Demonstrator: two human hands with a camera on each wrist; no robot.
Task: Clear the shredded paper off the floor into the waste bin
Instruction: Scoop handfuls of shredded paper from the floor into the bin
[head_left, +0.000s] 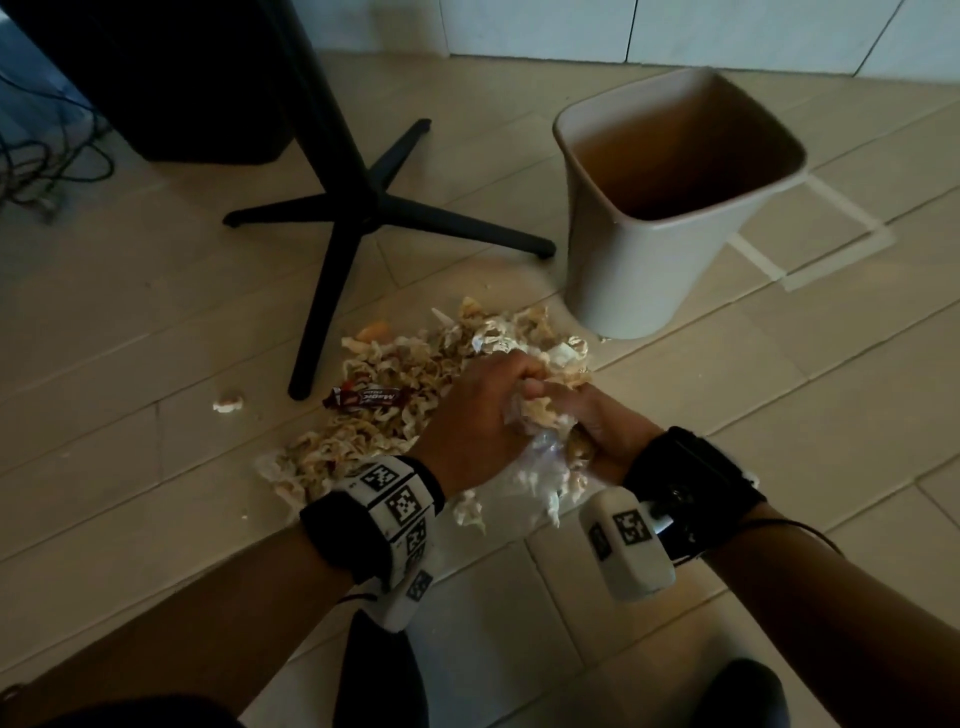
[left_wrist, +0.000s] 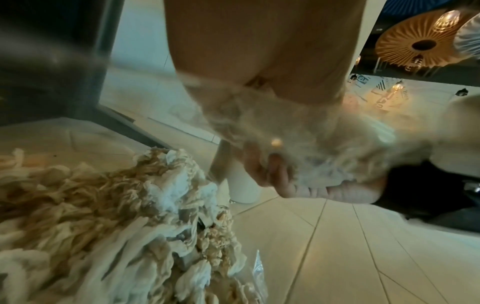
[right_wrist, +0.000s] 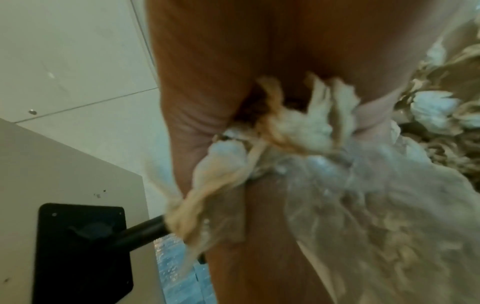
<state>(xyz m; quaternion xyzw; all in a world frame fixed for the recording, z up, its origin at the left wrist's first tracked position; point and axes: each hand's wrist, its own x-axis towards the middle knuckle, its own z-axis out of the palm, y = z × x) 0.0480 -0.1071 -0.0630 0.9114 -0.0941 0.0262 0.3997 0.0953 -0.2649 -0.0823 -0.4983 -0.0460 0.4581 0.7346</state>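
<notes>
A heap of shredded paper (head_left: 395, 379) lies on the tiled floor just in front of the beige waste bin (head_left: 639, 270), which stands upright with its top open. My left hand (head_left: 483, 405) and right hand (head_left: 608, 431) meet over the near right side of the heap. Together they grip one clump of shreds mixed with clear plastic film (head_left: 540, 415). In the left wrist view the clump (left_wrist: 285, 123) is blurred under my palm, with the rest of the heap (left_wrist: 116, 216) beside it. The right wrist view shows shreds (right_wrist: 298, 127) squeezed between my curled fingers, film (right_wrist: 363, 185) trailing below.
A black table base (head_left: 358, 208) spreads its legs left of the bin, one foot touching the heap. A dark candy wrapper (head_left: 371, 399) lies among the shreds and a small scrap (head_left: 228, 402) sits apart at left. Tape marks (head_left: 831, 228) and cables (head_left: 41, 171) are on the floor.
</notes>
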